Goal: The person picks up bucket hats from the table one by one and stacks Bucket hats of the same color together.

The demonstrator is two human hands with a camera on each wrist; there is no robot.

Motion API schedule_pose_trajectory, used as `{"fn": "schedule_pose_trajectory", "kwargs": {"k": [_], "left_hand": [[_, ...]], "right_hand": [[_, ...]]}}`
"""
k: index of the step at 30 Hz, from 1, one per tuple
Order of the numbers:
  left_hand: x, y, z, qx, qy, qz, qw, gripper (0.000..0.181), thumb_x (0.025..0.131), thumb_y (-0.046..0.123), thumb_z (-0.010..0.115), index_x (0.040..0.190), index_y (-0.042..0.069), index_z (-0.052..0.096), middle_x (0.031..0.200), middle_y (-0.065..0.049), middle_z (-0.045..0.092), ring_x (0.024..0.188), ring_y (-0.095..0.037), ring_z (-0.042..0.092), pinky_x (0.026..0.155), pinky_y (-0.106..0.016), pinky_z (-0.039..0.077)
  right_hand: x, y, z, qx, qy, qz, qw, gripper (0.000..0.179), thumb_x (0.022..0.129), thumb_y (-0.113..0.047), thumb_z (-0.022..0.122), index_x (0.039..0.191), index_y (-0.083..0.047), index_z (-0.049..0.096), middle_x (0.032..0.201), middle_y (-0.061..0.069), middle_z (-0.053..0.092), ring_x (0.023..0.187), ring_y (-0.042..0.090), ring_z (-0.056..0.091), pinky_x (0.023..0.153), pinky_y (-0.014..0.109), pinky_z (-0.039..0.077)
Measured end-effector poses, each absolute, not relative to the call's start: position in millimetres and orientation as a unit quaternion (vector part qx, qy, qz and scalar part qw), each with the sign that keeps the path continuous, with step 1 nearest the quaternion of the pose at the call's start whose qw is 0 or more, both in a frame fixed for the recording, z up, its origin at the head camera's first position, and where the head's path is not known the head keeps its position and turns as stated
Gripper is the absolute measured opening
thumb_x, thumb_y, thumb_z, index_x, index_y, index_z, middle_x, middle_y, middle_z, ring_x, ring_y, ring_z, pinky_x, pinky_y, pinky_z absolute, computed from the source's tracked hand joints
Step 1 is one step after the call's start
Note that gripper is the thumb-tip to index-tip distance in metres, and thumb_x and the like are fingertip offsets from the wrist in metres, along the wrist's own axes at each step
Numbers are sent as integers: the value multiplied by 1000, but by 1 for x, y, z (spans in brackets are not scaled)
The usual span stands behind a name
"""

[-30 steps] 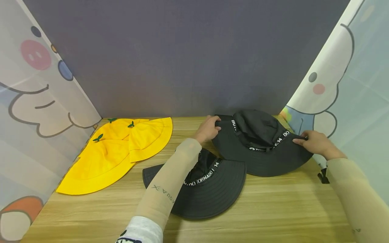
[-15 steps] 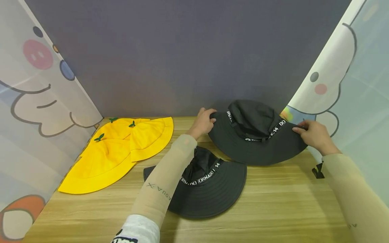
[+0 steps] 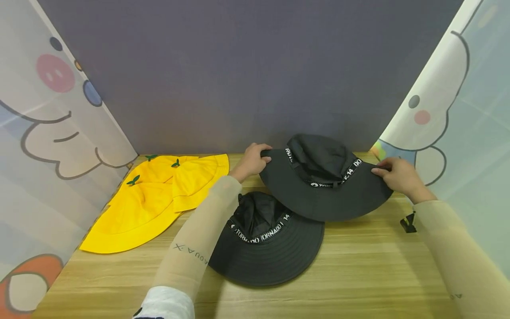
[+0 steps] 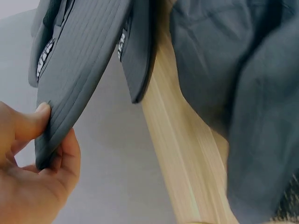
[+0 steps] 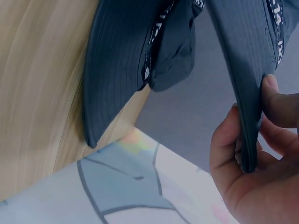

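Note:
A black bucket hat (image 3: 330,197) with white lettering round its crown is held between both hands, crown up. My left hand (image 3: 252,160) pinches the brim's left end; in the left wrist view the thumb presses the brim (image 4: 77,79) from one side, fingers on the other. At the right end my right hand (image 3: 400,177) grips the brim, thumb against fingers, as the right wrist view also shows (image 5: 257,154). A second black bucket hat (image 3: 267,261) lies on the table in front, its upper right edge partly hidden by the held hat.
Three yellow hats (image 3: 131,217) with green sprouts overlap at the back left of the wooden table (image 3: 358,274). A grey panel (image 3: 255,75) closes off the back. Printed cartoon sheets (image 3: 458,133) flank both sides. A small black object (image 3: 408,223) lies near the right sheet.
Both hands first raised the held hat a little, then moved it left. It now overlaps the front black hat in the head view. The yellow hats stay in place.

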State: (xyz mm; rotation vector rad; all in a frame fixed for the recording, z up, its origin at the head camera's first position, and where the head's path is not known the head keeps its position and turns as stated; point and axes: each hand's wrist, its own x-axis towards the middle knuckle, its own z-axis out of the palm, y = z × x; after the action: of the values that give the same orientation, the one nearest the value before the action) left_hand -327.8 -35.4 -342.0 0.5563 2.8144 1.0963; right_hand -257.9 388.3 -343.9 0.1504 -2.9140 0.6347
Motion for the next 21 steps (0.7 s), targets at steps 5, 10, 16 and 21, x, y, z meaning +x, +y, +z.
{"fn": "schedule_pose_trajectory", "kwargs": {"k": [5,10,16,21], "left_hand": [[-328,-54,-342,188,910,367,47,40,103,13,59,143,12,58,149,-12,50,143,-33,39,114,-47,36],[-326,-74,-343,192,906,373,59,40,102,13,61,142,10,59,146,-12,53,137,-32,47,106,-45,45],[-321,-98,-344,206,912,346,78,40,103,16,61,141,9,58,148,-15,51,139,-35,44,107,-48,43],[-313,-113,-343,223,917,324,70,40,101,15,63,140,8,59,146,-16,52,136,-37,47,107,-50,43]], "right_hand": [[-262,377,-346,60,-975,208,57,43,104,-28,59,116,13,62,112,37,64,104,54,58,89,64,43],[-265,363,-346,74,-971,223,34,41,104,-27,59,116,12,62,111,35,64,104,51,59,90,62,44],[-267,349,-349,92,-967,238,18,38,104,-24,61,115,12,61,108,32,65,101,48,60,88,60,45],[-268,339,-354,108,-964,244,13,34,103,-23,63,111,9,65,102,25,67,94,41,62,82,55,48]]}}
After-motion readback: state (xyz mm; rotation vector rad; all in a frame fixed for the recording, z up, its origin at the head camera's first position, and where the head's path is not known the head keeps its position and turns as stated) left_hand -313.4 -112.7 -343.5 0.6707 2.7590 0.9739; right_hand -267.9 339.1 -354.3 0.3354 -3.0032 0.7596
